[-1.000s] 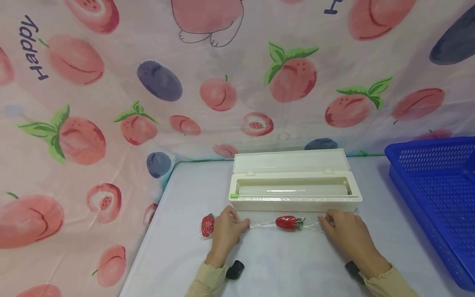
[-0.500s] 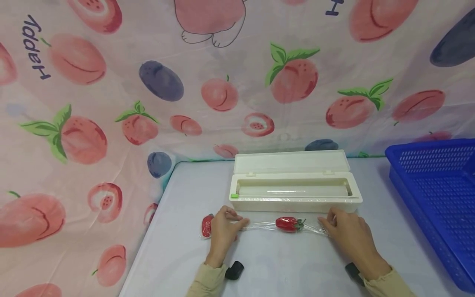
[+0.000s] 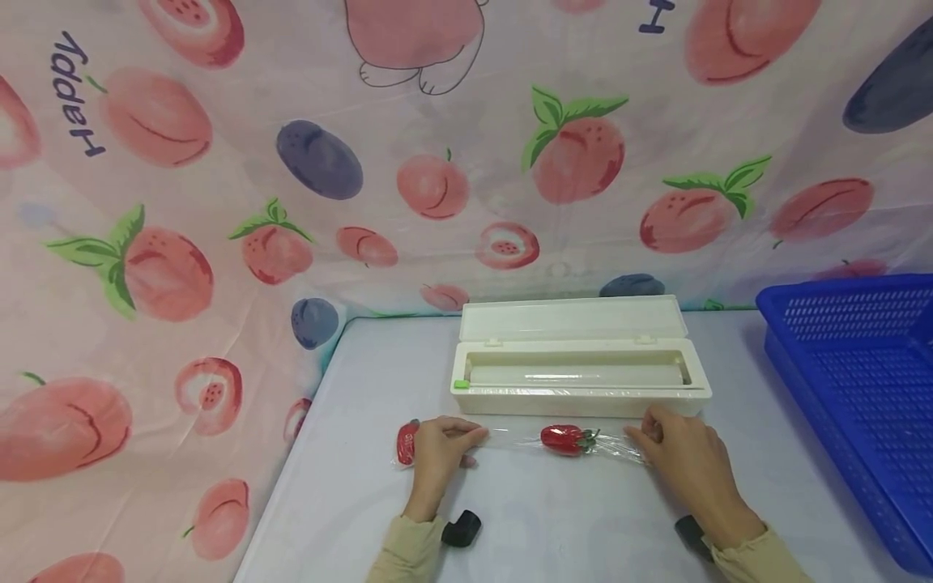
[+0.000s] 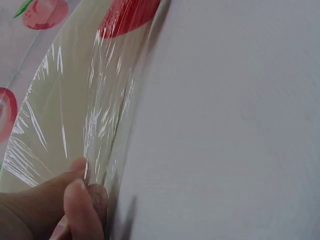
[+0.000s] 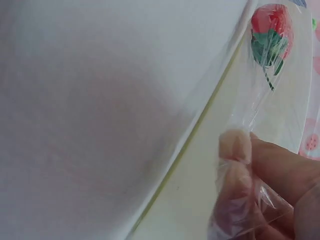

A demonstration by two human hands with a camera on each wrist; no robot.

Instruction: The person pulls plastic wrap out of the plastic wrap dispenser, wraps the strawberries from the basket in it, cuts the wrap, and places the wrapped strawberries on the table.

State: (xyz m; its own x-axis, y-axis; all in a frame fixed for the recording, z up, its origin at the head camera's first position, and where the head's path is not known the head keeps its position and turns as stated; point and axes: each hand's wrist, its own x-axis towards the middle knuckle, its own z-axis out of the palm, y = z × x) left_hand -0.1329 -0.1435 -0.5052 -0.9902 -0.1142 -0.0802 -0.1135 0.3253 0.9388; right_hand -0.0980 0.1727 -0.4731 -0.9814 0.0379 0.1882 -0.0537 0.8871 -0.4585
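Note:
A red strawberry-like fruit (image 3: 563,440) with green leaves and a stem lies wrapped in clear cling film (image 3: 618,447), in front of a white box. My left hand (image 3: 439,457) pinches the film's left end between thumb and fingertips; the left wrist view shows the gathered film (image 4: 107,100) running up to the fruit. On the other side my right hand (image 3: 688,457) pinches the film's right end, bunched at the fingertips in the right wrist view. Another red fruit (image 3: 405,443), also in film, lies just left of my left hand and is partly hidden by it.
The white cling film dispenser (image 3: 583,403) stands behind the hands with its lid (image 3: 572,318) raised, a roll (image 3: 576,373) inside and a green slider (image 3: 462,384) at the left. A blue basket (image 3: 824,437) stands at the right. Behind hangs a fruit-patterned cloth (image 3: 437,105).
The fingers of my left hand have shifted a little on the film. At the right, the film now slants slightly lower toward my right hand. The fruit has hardly moved.

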